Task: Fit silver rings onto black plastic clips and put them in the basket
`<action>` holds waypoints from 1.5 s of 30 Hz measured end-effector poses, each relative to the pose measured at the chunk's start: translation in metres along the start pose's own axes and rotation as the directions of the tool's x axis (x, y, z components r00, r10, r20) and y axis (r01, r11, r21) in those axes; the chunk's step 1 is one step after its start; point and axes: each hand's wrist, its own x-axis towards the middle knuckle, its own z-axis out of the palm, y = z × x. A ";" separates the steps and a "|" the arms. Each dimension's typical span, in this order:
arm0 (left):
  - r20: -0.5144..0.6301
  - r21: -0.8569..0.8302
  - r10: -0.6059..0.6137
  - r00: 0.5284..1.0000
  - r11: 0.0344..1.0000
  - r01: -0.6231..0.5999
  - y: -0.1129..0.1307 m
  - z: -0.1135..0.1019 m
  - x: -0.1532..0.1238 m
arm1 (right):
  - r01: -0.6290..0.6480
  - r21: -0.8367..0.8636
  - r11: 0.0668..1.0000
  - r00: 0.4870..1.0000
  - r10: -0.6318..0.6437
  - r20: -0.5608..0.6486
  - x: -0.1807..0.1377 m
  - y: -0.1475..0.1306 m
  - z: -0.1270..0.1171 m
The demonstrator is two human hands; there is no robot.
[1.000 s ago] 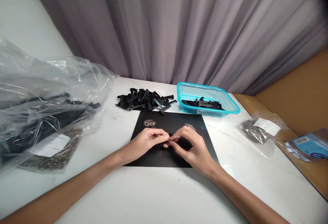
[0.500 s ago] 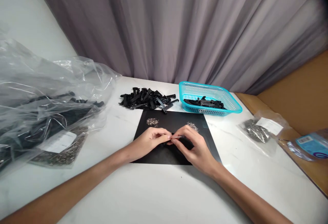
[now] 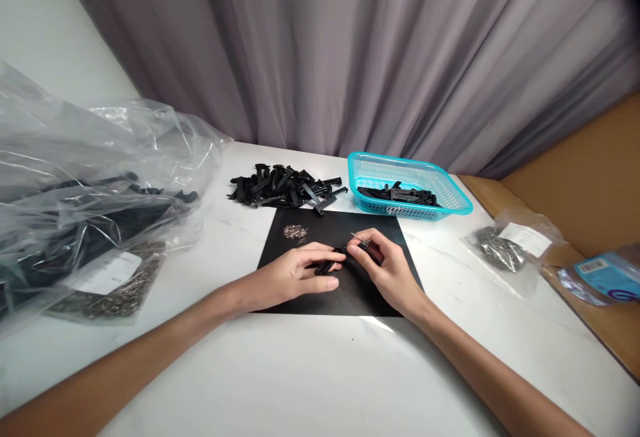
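Over the black mat (image 3: pixel 345 297), my left hand (image 3: pixel 300 270) is closed around a black plastic part (image 3: pixel 326 266), its thumb lying below the part. Just to the right, my right hand (image 3: pixel 383 260) pinches a thin metal pin-like piece (image 3: pixel 356 236) between thumb and fingers. The two hands are slightly apart. Beyond my left hand lies a small pile of metal pins (image 3: pixel 295 232) on the mat. Another bit of small metal pieces is mostly hidden behind my right hand.
A heap of black plastic parts (image 3: pixel 285 187) lies behind the mat. Beside it stands a blue basket (image 3: pixel 410 210) holding similar parts. Large clear plastic bags (image 3: pixel 165 137) fill the left; a bag of metal pieces (image 3: pixel 505 250) and a blue-labelled packet (image 3: pixel 607 277) lie right.
My hands have drawn apart from where they met. The right hand has shifted slightly right with the thin piece turned upward; the left hand's grip has loosened, exposing the black part.
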 end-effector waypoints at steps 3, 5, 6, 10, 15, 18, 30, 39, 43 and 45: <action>0.015 0.033 -0.002 1.000 0.999 0.001 0.000 0.004 -0.003 | -0.044 0.008 0.999 0.999 0.044 0.021 0.001 0.003 -0.001; -0.019 0.040 0.009 1.000 0.999 -0.009 0.001 0.008 -0.003 | -0.062 0.020 0.998 0.998 0.061 0.032 0.001 0.002 0.000; -0.054 0.036 0.019 0.998 0.999 -0.017 0.001 0.010 -0.003 | -0.065 0.032 0.997 0.997 0.063 0.032 0.001 0.001 0.000; -0.205 0.129 0.080 0.975 0.990 -0.054 -0.005 0.014 -0.001 | -0.043 0.086 0.995 0.999 0.042 0.011 0.000 -0.001 0.000; -0.270 0.424 0.152 0.951 0.905 -0.024 -0.010 0.016 -0.001 | -0.009 0.033 0.999 1.000 0.008 0.028 0.001 0.001 -0.001; -0.280 0.480 0.176 0.944 0.877 -0.021 -0.008 0.018 -0.001 | 0.019 -0.013 1.000 0.999 -0.020 -0.035 0.000 0.003 0.001; -0.297 0.496 0.189 0.936 0.868 -0.018 -0.006 0.023 0.003 | 0.090 -0.174 0.981 0.996 -0.093 -0.008 -0.007 -0.007 0.008; -0.307 0.514 0.215 0.927 0.857 -0.028 -0.004 0.027 0.004 | 0.114 -0.224 0.968 0.993 -0.113 0.016 -0.007 -0.005 0.009; -0.311 0.526 0.228 0.923 0.850 -0.033 -0.004 0.027 0.004 | 0.117 -0.230 0.966 0.993 -0.116 0.020 -0.008 -0.006 0.008; -0.313 0.533 0.233 0.921 0.845 -0.033 -0.005 0.028 0.004 | 0.117 -0.234 0.965 0.993 -0.118 0.010 -0.008 -0.006 0.008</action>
